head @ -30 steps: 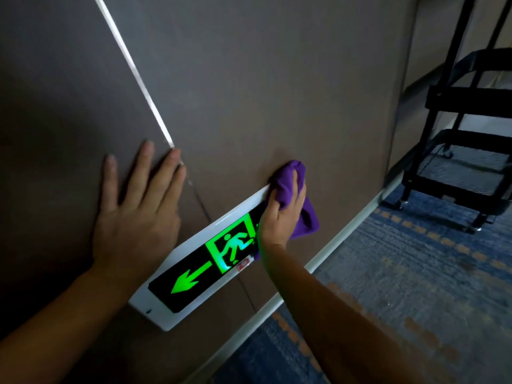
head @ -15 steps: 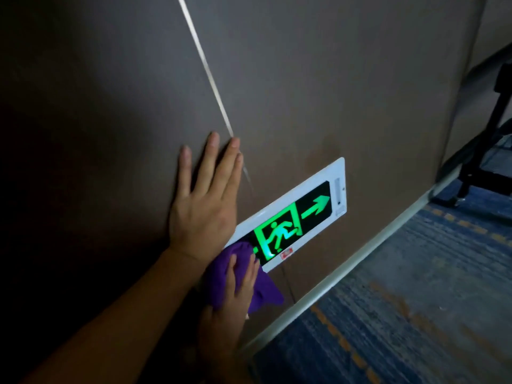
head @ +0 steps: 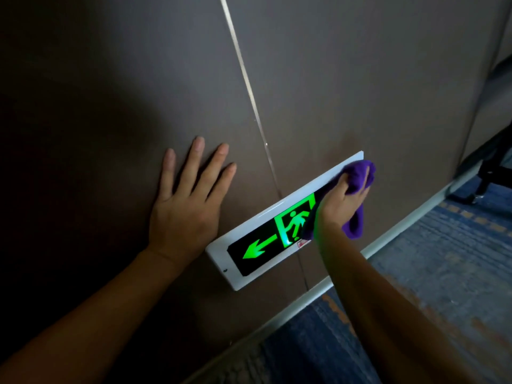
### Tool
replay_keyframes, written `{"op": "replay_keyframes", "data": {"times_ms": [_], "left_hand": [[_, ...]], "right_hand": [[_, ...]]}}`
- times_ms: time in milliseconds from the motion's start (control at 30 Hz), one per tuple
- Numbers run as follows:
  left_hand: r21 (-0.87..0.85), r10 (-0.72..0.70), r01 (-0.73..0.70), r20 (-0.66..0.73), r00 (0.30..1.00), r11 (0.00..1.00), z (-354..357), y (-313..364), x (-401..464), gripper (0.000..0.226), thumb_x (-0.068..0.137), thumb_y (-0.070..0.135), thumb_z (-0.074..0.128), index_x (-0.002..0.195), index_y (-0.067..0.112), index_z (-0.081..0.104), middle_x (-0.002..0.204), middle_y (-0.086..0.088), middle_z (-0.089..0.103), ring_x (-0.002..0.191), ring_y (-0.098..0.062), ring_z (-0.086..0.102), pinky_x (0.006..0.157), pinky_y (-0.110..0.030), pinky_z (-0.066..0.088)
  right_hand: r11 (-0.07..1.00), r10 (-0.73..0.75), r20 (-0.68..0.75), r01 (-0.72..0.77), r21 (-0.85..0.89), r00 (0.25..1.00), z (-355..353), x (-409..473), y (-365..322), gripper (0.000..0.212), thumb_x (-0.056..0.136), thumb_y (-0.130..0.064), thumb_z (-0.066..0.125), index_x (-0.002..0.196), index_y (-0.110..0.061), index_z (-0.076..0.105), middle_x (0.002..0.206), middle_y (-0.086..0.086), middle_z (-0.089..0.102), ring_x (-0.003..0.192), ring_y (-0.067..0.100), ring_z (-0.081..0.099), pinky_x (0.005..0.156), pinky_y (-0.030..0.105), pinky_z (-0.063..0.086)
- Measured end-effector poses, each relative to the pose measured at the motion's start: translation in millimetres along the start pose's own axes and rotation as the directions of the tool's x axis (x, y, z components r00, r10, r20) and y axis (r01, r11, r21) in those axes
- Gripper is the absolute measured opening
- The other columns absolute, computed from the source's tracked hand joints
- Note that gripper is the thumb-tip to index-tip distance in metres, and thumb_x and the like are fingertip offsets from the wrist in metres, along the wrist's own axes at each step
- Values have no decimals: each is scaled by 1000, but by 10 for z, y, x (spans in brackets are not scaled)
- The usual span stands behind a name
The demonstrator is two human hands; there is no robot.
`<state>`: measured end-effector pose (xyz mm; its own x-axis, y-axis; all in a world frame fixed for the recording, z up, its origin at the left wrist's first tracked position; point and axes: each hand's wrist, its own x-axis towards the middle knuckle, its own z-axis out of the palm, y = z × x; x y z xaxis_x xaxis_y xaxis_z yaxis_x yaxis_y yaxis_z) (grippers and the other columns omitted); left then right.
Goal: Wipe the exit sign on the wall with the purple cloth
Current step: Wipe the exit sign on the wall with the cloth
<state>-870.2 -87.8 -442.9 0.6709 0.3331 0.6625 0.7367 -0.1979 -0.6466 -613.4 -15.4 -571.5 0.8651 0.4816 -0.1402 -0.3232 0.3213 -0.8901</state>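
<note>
Exit sign shows green left arrow, running-figure pictogram; no legible text.

Colours at the wall: brown, white, green, purple, blue

The wall is plain brown; the exit sign has a white frame, black face and glowing green arrow and figure; the cloth is purple; the carpet is blue with orange flecks.
</note>
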Motion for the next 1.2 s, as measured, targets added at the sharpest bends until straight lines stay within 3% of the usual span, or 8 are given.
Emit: {"op": "replay_keyframes", "data": {"times_ms": [200,400,600,700,800,933,1100,1200], "left_hand": [[-6,-27,27,-26,999,1000,-63,24,43,47,104,8,43,150,12,57,165,-13,42,153,-47,34,126,-65,18],[-20,-24,24,8,1000,1000,-134,16,70,48,107,9,35,149,12,58,164,-12,45,151,-46,38,123,-66,24],[-24,-31,33,65,997,999,-172,30,67,48,109,14,33,150,13,57,165,-12,43,153,-46,36,124,-64,22],[-34,-25,29,107,994,999,-193,9,83,59,113,31,15,152,12,54,165,-13,42,153,-47,35,123,-65,23],[-38,-59,63,106,993,997,-207,39,112,64,113,31,7,151,12,55,165,-13,42,152,-48,35,123,-65,21],[-8,-68,68,32,997,998,-142,73,35,49,109,9,30,151,14,53,167,-11,40,155,-46,31,128,-60,10],[-31,-172,174,48,984,984,-91,253,35,58,99,15,48,157,12,45,172,-9,29,160,-44,19,130,-57,-4],[-43,-218,221,67,974,974,-31,367,50,58,102,23,42,158,12,42,173,-8,26,161,-43,15,129,-60,-3]], "right_hand": [[979,-177,212,194,-65,961,-72,-1239,235,64,91,-38,48,151,-48,29,167,-2,27,155,18,22,115,10,17],[909,-218,514,364,-201,830,-288,-2554,685,83,82,-25,45,160,-36,20,172,-5,-1,159,25,0,125,48,13],[758,-242,660,563,-329,711,-453,-2593,770,94,79,-27,46,159,-45,1,171,6,6,159,23,-8,112,56,24],[652,-345,710,701,-289,614,-380,-2399,692,77,90,-36,46,160,-40,14,171,-3,1,158,24,-12,110,61,19],[596,-379,720,749,-291,581,-380,-2117,616,73,90,-36,47,157,-39,21,169,1,9,157,24,-7,106,66,33],[694,-396,556,635,-339,731,-327,-1285,437,78,90,-29,49,160,-40,16,172,3,14,159,29,1,116,65,22],[819,-327,347,447,-359,879,-320,-55,108,70,89,-26,43,158,-24,32,169,6,24,157,30,15,124,41,16],[945,-110,187,161,-284,976,-319,326,49,63,92,-38,46,153,-25,41,157,3,46,145,26,43,121,40,31]]}}
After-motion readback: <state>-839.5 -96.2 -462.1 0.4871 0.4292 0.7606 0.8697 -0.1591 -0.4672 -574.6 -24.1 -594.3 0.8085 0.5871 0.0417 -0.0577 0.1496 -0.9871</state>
